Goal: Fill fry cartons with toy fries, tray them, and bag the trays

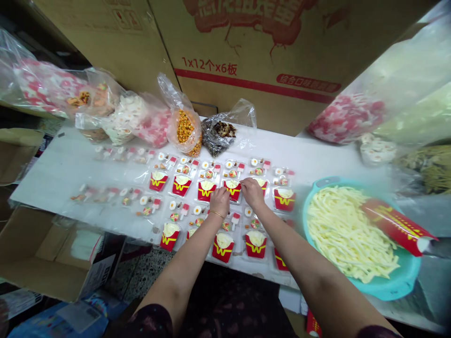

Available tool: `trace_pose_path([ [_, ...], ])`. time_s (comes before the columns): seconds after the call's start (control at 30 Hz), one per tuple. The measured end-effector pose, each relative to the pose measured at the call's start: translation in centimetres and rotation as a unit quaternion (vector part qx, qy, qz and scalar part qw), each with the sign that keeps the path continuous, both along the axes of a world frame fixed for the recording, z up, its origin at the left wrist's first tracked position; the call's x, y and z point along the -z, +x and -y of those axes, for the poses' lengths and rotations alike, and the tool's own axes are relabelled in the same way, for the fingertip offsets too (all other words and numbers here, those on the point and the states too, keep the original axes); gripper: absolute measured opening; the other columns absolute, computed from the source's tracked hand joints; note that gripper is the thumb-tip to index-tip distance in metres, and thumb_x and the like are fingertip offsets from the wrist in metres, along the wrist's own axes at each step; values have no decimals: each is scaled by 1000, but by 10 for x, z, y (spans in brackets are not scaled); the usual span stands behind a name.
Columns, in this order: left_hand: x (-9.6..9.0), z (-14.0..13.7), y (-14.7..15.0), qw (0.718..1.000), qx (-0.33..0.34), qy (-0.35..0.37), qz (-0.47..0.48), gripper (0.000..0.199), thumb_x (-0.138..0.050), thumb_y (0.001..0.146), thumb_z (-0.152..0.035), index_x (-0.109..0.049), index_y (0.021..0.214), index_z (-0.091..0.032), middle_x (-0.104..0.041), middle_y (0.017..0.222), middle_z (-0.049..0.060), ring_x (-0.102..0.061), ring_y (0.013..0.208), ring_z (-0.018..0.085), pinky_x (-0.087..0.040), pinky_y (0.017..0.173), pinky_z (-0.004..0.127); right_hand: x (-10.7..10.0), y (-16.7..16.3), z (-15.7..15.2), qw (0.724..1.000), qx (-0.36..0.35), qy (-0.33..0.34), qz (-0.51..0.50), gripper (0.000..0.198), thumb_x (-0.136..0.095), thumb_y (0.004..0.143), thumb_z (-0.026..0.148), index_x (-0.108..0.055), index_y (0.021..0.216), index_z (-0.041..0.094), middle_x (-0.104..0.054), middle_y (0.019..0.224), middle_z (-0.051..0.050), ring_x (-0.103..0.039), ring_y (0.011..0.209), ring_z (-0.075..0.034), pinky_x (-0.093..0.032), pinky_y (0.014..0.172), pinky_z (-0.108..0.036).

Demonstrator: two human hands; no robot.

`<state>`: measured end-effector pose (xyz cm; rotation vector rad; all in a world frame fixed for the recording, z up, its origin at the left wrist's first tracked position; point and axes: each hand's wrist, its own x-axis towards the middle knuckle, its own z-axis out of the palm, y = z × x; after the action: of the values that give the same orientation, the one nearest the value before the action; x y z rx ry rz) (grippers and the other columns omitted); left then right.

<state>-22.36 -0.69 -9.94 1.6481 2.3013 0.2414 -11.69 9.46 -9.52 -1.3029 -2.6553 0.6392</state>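
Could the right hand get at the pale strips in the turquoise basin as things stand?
Probably yes: the basin stands beside the right forearm, and most pale strips lie uncovered; the red packaging crosses only the right part.

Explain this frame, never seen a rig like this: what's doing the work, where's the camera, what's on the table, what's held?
There is no machine here: one person works with two bare hands. The single picture comes from a camera worn on the head, looking forward and down, so the forearms enter from the bottom.

On the white table are rows of clear packs with small food-shaped pieces, many beside red fries boxes. Bags of small pieces, one yellow, one dark, stand along the back. At right, a turquoise basin holds pale strips, with a red carton over its right side.

The left hand and right hand meet at one fries box; their exact grip is too small to tell.
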Motion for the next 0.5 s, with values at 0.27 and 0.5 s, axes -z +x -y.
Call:
trace_pose_path([
  [0.27,5,7,26,996,93,-8,-15,31,-37,85,-22,-56,109,-20,-49,121,10,-43,103,23,-35,81,40,-2,-29,-5,994,-52,6,100,30,-41,83,19,-60,106,20,-58,94,-10,-49,89,-22,-36,78,-32],
  [0.5,13,9,30,993,112,7,-19,31,-37,84,-24,-60,103,-18,-48,125,8,-41,105,25,-34,83,41,-4,-23,-11,996,21,-66,-60,22,-43,80,18,-64,87,16,-61,93,-8,-54,85,-16,-41,77,-27],
])
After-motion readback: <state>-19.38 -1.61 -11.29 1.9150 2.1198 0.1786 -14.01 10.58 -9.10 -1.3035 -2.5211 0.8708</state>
